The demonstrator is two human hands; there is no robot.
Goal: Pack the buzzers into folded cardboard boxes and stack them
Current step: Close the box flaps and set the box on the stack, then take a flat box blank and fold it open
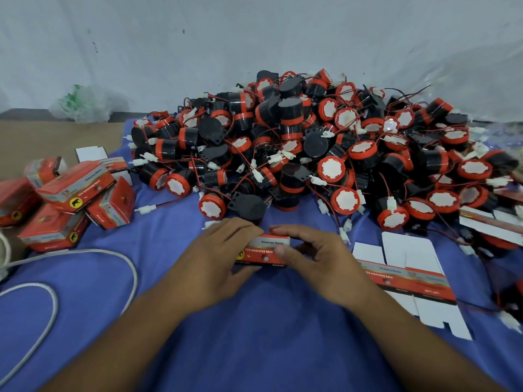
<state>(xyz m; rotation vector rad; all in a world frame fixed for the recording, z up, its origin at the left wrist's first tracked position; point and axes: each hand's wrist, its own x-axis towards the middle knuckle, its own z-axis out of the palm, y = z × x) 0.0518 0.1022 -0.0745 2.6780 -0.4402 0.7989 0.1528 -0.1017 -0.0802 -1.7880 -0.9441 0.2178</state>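
A small red and grey cardboard box (pixel 267 250) sits on the blue cloth (pixel 254 321) in front of me. My left hand (pixel 218 258) grips its left end, and my right hand (pixel 314 256) grips its right end, fingers curled over the top and thumb on the front face. Behind the box rises a big heap of black and red buzzers (pixel 311 145) with red wires and white plugs. Several packed boxes (pixel 76 199) lie in a loose pile at the left. Whether a buzzer is inside the held box is hidden.
Flat unfolded box blanks (pixel 407 278) lie on the cloth to my right, with more flat blanks (pixel 489 222) at the far right edge. A white cable (pixel 124 264) loops across the left side. A crumpled plastic bag (pixel 85 104) lies at the back left by the wall.
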